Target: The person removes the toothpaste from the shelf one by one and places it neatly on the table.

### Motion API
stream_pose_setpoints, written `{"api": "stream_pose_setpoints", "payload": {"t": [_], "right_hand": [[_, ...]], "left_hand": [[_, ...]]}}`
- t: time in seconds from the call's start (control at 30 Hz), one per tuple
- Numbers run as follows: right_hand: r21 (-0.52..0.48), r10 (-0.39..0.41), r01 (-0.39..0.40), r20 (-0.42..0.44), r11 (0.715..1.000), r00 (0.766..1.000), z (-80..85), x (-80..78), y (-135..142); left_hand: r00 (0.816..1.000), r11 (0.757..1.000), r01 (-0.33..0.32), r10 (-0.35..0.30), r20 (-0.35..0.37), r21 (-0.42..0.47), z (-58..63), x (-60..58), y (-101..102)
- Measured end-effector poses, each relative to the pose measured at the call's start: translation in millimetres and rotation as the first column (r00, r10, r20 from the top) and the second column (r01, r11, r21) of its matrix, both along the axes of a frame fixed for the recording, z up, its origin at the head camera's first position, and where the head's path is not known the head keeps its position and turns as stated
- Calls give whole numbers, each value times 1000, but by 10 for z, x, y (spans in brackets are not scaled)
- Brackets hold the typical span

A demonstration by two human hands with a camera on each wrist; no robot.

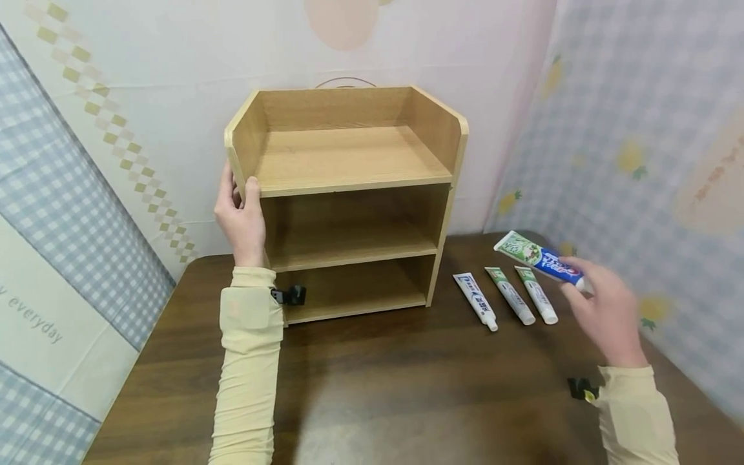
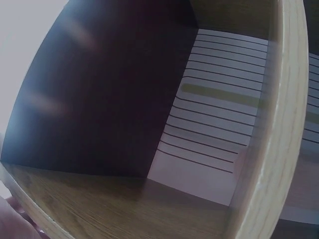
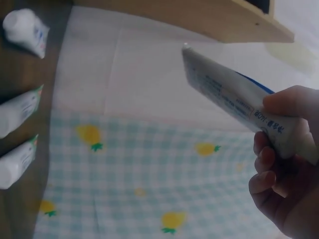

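A wooden shelf unit (image 1: 354, 187) with an open top tray and two compartments below stands on the table. My left hand (image 1: 241, 216) grips its left side panel at the front edge, thumb on the front and fingers around the outer side. In the air right of the shelf, my right hand (image 1: 604, 303) pinches a blue and green toothpaste tube (image 1: 537, 258) near its cap end. The tube's white printed back shows in the right wrist view. Below it lie a blue and white toothpaste tube (image 1: 475, 302) and two green and white toothpaste tubes (image 1: 510, 297), (image 1: 536, 296).
The dark wooden table (image 1: 372, 387) runs up to a pale fabric backdrop (image 1: 174, 39) behind and a checked cloth (image 1: 616, 155) on the right. Through the left wrist view, the shelf's inner compartment (image 2: 109, 199) shows a lined pale surface at its far side.
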State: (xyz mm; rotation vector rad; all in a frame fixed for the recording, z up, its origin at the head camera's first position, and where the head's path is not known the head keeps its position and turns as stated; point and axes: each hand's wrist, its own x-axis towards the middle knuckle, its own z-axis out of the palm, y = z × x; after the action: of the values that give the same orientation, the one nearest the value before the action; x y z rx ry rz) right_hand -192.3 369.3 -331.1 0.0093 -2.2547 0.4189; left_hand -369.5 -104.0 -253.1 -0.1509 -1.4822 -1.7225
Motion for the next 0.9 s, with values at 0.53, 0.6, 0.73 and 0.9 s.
{"api": "stream_pose_setpoints", "payload": {"t": [0.53, 0.6, 0.73, 0.9], "right_hand": [[-21, -171, 189, 336, 982, 926, -189, -137, 512], [-14, -186, 205, 365, 979, 912, -221, -163, 588], [6, -190, 206, 403, 979, 895, -322, -191, 722], [45, -187, 194, 546, 980, 817, -472, -195, 820]], "left_hand": [[1000, 1000, -10, 10, 24, 0, 84, 109, -73], [1000, 1000, -14, 14, 19, -2, 64, 82, -108], [1000, 1000, -12, 12, 20, 2, 23, 43, -167], [1000, 1000, -15, 15, 24, -19, 13, 75, -215]]}}
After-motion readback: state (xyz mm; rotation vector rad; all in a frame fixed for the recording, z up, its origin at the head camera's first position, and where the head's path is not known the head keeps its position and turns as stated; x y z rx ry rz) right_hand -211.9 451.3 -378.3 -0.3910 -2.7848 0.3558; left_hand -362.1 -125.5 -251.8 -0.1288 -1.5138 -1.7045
